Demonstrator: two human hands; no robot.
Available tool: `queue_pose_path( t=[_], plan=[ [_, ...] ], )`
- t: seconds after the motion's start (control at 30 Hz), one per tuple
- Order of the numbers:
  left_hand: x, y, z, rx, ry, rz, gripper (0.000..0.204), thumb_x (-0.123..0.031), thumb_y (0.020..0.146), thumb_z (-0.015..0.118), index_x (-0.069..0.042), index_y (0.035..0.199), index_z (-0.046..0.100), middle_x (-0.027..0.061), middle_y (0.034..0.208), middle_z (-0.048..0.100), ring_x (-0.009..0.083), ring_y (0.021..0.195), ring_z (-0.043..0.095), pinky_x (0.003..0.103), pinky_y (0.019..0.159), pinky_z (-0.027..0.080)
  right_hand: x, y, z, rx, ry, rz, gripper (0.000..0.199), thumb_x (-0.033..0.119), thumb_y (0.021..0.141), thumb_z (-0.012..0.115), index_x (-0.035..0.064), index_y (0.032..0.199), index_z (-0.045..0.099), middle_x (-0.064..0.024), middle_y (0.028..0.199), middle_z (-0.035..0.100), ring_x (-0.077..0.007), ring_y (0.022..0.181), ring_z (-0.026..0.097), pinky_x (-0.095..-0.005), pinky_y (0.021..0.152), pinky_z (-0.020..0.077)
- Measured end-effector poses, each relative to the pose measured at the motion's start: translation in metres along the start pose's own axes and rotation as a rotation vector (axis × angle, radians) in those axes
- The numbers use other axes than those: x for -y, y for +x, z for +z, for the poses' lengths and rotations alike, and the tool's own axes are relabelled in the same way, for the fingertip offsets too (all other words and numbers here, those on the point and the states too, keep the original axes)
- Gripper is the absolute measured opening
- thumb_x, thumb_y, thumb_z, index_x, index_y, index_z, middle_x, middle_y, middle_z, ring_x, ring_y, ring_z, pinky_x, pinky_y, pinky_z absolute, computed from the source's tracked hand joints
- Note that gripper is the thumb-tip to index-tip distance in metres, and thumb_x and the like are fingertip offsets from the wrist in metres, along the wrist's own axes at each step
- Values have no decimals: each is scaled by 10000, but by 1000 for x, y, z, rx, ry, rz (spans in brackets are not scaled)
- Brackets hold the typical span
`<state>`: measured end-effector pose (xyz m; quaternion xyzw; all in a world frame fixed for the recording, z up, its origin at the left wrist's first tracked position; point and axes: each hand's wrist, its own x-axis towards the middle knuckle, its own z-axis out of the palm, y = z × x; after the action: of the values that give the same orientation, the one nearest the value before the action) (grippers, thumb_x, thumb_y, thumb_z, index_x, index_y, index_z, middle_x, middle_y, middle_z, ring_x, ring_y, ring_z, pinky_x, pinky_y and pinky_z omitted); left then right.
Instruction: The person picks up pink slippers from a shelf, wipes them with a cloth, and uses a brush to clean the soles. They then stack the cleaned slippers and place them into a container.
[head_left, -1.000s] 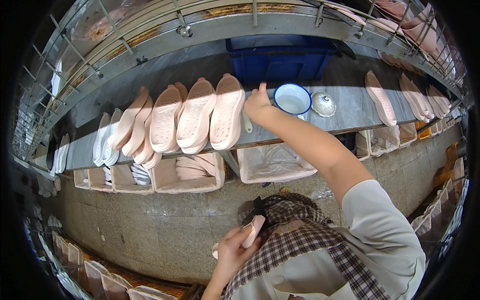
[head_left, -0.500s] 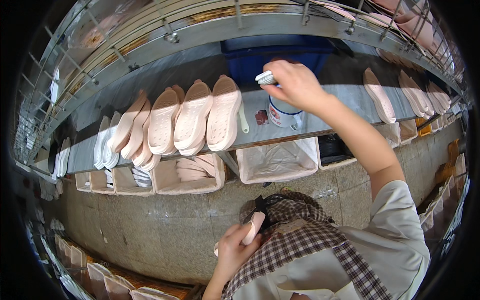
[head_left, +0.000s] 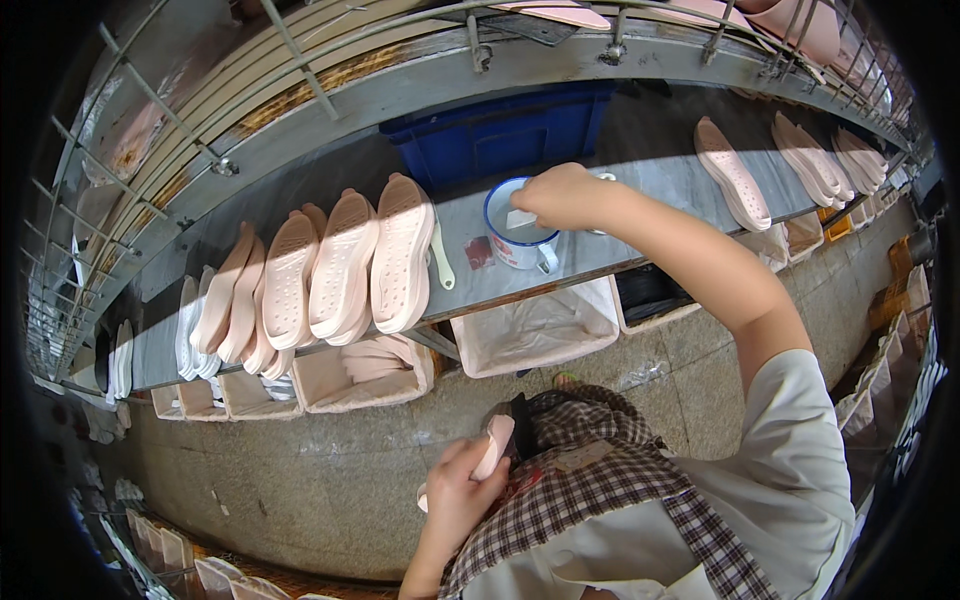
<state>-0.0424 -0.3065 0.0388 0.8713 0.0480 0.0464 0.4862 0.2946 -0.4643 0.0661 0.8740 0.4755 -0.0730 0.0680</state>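
My right hand [head_left: 562,196] reaches out over a white enamel mug with a blue rim [head_left: 516,240] on the grey shelf [head_left: 590,255]. Its fingers pinch a small pale object, perhaps a brush, that dips into the mug. My left hand [head_left: 458,487] stays low near my checked apron [head_left: 590,480] and grips a pink shoe sole [head_left: 489,452] held on edge. A row of pink soles [head_left: 340,265] lies overlapped on the shelf left of the mug, with a pale stick [head_left: 443,262] beside them.
More pink soles [head_left: 735,170] lie on the shelf to the right. Cloth-lined bins [head_left: 535,330] hang under the shelf, one holding soles [head_left: 375,362]. A blue crate [head_left: 500,135] sits behind the mug. A wire rack [head_left: 300,60] runs overhead. Concrete floor lies below.
My right hand moved from the soles' right edge to the mug, lifted something small above it, and now dips it into the mug. My left hand kept hold of the sole.
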Motion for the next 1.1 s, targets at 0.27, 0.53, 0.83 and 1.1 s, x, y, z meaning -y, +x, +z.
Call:
queue_pose_path(
  t=[0.27, 0.53, 0.83, 1.1],
  plan=[
    [-2, 5, 3, 32, 35, -39, 268, -48, 701, 731, -7, 947, 633, 142, 725, 563, 302, 619, 564, 360, 556, 451, -7, 15, -13, 86, 26, 13, 215, 60, 714, 595, 80, 921, 650, -143, 956, 623, -314, 894, 608, -396, 731, 497],
    [5, 8, 5, 22, 64, 23, 275, -71, 725, 713, -14, 977, 618, 149, 777, 571, 326, 670, 574, 376, 589, 460, -2, -30, -19, -510, 169, 2, 350, 97, 792, 614, 91, 1142, 609, -135, 951, 621, -313, 916, 606, -391, 776, 489],
    [15, 6, 4, 64, 102, 55, 314, -51, 708, 694, -31, 1013, 627, 127, 757, 561, 314, 665, 583, 380, 575, 466, 147, -126, 29, -217, 680, -211, 332, 282, 861, 599, 205, 1185, 603, -57, 856, 600, -213, 590, 605, -331, 492, 498],
    [15, -4, 6, 63, 80, 2, 355, -15, 694, 684, -30, 1043, 623, 128, 782, 580, 311, 663, 598, 361, 576, 477, 167, -127, 52, -340, 775, -93, 305, 241, 842, 632, 185, 1141, 635, -61, 815, 593, -246, 584, 613, -363, 501, 493]
  ],
)
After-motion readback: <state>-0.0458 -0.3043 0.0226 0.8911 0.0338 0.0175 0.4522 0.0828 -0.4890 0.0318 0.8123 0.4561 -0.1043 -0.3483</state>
